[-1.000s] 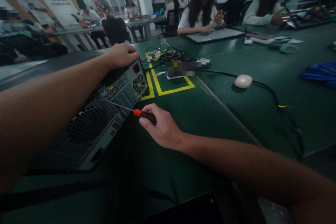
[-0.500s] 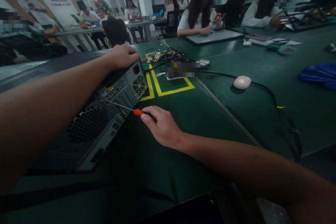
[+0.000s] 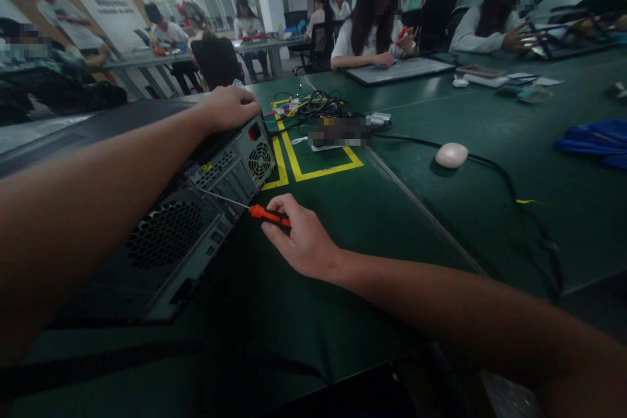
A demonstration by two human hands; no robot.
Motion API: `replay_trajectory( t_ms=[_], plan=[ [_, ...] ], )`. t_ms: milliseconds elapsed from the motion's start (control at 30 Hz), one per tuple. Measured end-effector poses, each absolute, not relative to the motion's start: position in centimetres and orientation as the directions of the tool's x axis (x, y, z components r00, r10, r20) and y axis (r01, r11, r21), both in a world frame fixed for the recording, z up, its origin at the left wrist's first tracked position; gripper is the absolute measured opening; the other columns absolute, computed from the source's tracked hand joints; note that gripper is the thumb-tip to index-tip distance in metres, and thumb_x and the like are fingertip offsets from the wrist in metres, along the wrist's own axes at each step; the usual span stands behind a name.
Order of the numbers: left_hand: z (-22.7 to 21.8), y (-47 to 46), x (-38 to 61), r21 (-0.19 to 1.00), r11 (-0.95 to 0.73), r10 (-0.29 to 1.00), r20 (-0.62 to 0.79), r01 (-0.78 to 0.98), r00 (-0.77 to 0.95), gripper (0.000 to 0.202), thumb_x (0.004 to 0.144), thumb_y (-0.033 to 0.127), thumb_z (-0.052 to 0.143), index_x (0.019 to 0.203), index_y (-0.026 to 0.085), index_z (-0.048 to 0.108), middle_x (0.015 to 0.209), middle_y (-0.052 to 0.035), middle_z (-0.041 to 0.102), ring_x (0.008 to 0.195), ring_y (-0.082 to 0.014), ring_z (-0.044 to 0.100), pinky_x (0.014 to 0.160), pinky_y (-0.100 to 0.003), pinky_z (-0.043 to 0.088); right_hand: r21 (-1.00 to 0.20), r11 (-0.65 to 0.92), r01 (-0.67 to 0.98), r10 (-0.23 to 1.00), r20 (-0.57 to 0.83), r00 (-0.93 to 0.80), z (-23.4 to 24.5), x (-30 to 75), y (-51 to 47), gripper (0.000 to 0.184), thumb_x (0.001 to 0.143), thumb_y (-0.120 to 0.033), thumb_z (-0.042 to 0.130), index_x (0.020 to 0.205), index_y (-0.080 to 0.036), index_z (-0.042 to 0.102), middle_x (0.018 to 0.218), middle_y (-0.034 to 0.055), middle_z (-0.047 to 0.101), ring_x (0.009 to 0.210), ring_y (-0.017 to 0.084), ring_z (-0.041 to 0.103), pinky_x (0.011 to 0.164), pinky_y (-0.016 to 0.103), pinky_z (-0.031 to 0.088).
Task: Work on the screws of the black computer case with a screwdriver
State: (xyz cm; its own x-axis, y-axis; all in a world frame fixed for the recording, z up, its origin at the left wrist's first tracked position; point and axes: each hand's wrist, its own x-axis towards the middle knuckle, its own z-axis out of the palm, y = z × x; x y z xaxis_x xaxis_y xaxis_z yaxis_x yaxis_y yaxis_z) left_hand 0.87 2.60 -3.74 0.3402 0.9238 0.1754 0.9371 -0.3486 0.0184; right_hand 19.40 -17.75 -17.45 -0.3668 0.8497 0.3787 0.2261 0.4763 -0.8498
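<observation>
A desktop computer case [image 3: 166,304] lies tilted on the green table at the left, its rear panel with vents and ports turned towards me. My left hand [image 3: 228,108] rests on the case's upper corner, fingers curled over the far edge and partly hidden. In my right hand [image 3: 306,241] is a screwdriver [image 3: 264,212] with an orange and black handle. Its thin shaft reaches left to the rear panel, and the tip meets the metal near a slot area above the round-holed vent. Thumb and forefinger lie loosely around the handle.
Behind the case lies a heap of cables [image 3: 326,104] by yellow tape marks [image 3: 323,175]. A pale mouse-like object [image 3: 451,155] sits beside a black cable. Blue gloves [image 3: 595,140] lie at the right. Two people work across the table; others sit further back.
My right hand's fingers have loosened and spread a little around the handle, so more of its orange shows. My left hand and the computer case stay where they were.
</observation>
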Motion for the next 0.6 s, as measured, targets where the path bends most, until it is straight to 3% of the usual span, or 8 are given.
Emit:
replay_trajectory(
  t_ms=[167, 600],
  plan=[
    [-3.42, 1.75, 1.42, -0.025, -0.293, 0.939, 0.183, 0.956, 0.293, 0.058, 0.099, 0.044, 0.039, 0.128, 0.011, 0.077, 0.126, -0.0153, 0.075, 0.117, -0.0309, 0.067, 0.103, -0.041, 0.049, -0.842, 0.486, 0.233, 0.845, 0.384, -0.372, -17.46, 19.41, -17.77, 0.017, 0.100, -0.032, 0.060, 0.112, -0.022, 0.054, 0.102, 0.0032, 0.066, 0.086, 0.019, 0.062, 0.083, 0.038, 0.050],
    [-3.64, 2.21, 1.14, -0.028, -0.309, 0.934, 0.179, 0.951, 0.309, 0.059, 0.099, 0.046, 0.039, 0.126, 0.010, 0.077, 0.125, -0.0180, 0.075, 0.114, -0.0315, 0.067, 0.100, -0.040, 0.050, -0.839, 0.487, 0.242, 0.844, 0.381, -0.378, -17.48, 19.54, -17.73, 0.018, 0.101, -0.034, 0.060, 0.114, -0.022, 0.055, 0.104, 0.0043, 0.068, 0.088, 0.020, 0.063, 0.083, 0.038, 0.050]
  ],
)
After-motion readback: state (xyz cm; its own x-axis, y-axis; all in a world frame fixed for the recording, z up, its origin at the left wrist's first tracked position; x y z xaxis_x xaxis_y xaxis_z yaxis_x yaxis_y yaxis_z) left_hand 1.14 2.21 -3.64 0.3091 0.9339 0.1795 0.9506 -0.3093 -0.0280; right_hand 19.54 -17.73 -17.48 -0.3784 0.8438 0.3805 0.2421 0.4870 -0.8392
